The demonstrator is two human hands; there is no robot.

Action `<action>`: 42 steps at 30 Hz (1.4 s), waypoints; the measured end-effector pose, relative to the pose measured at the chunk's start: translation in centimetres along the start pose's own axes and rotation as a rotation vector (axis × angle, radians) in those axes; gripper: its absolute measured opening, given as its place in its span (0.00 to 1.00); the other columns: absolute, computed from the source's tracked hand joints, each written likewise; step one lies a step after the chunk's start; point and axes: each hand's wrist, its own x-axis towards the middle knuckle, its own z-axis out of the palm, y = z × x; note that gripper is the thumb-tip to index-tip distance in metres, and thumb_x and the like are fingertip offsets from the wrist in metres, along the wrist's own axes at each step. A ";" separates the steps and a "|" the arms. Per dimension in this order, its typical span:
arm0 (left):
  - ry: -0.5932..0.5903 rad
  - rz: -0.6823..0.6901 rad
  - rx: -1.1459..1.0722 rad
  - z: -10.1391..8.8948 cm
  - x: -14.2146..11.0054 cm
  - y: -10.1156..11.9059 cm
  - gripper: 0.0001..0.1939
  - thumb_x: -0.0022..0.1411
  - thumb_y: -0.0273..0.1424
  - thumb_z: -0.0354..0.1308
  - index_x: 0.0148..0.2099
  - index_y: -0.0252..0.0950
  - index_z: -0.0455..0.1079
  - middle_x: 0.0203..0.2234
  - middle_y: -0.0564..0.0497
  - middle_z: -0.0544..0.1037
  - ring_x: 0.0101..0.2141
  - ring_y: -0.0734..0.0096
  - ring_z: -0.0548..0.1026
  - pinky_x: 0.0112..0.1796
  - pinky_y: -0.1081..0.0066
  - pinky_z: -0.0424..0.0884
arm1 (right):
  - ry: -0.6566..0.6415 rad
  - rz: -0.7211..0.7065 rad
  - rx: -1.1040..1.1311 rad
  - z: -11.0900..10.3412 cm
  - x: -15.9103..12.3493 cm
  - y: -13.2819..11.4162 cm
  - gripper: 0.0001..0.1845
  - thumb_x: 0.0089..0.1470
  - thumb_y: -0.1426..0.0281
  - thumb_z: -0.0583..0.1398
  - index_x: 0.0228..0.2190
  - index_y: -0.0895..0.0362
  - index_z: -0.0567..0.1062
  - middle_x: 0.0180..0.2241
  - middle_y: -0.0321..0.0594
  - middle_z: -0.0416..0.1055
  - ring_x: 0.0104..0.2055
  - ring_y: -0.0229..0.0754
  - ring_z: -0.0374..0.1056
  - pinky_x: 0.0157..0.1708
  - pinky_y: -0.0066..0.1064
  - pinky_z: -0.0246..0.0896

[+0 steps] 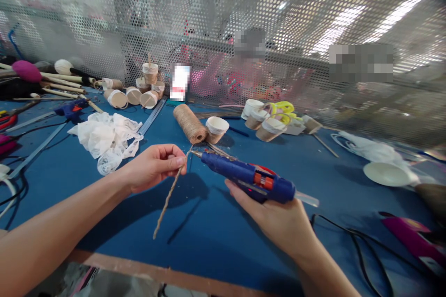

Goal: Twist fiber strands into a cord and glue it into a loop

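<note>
Between the thumb and fingers of my left hand [156, 167] is a thin stick wrapped in twine [167, 202], slanting down toward me. My right hand [275, 218] grips a blue glue gun [247, 177] from below, and a clear glue stick [307, 198] pokes out of its back. The gun's metal nozzle meets or nearly meets the stick's upper end; I cannot tell if they touch. Just beyond lies a spool of jute twine [188, 123], beside a small twine-covered cup with white lace at its rim [216, 130].
White lace [108, 137] lies bunched at left, near a second blue glue gun [71, 109]. Several small cups [134, 96] are grouped behind it. A phone [180, 82] leans on the perforated metal screen [216, 23]. Black cables [358, 236] cross the blue tabletop [223, 255] at right.
</note>
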 end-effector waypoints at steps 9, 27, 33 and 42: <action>-0.004 0.017 -0.018 0.1 0.1 0.0 0.16 0.44 0.36 0.66 0.25 0.31 0.65 0.18 0.55 0.71 0.22 0.81 0.64 0.26 0.76 0.55 | 0.040 -0.097 -0.126 -0.3 -0.1 0.1 0.04 0.47 0.67 0.59 0.24 0.53 0.71 0.22 0.35 0.74 0.24 0.43 0.71 0.28 0.32 0.69; -0.002 0.019 -0.001 0.0 0.1 0.0 0.14 0.45 0.35 0.66 0.26 0.31 0.66 0.18 0.55 0.72 0.22 0.81 0.64 0.26 0.77 0.56 | -0.152 0.138 -0.066 -1.2 -0.1 0.1 0.12 0.49 0.60 0.58 0.28 0.55 0.76 0.17 0.35 0.71 0.14 0.37 0.63 0.16 0.28 0.61; 0.015 0.039 0.076 0.3 -0.1 0.1 0.12 0.46 0.33 0.65 0.25 0.32 0.67 0.18 0.54 0.72 0.22 0.80 0.65 0.26 0.76 0.57 | -0.205 0.212 -0.007 -1.1 0.2 -0.3 0.13 0.48 0.60 0.58 0.26 0.57 0.76 0.12 0.32 0.65 0.13 0.35 0.59 0.15 0.26 0.58; 0.175 0.119 0.051 0.6 -0.1 0.6 0.13 0.43 0.33 0.66 0.23 0.33 0.64 0.17 0.56 0.71 0.21 0.81 0.64 0.26 0.77 0.59 | -0.028 0.462 0.208 -2.8 1.8 1.9 0.15 0.42 0.59 0.63 0.23 0.59 0.71 0.14 0.33 0.64 0.17 0.34 0.61 0.16 0.25 0.58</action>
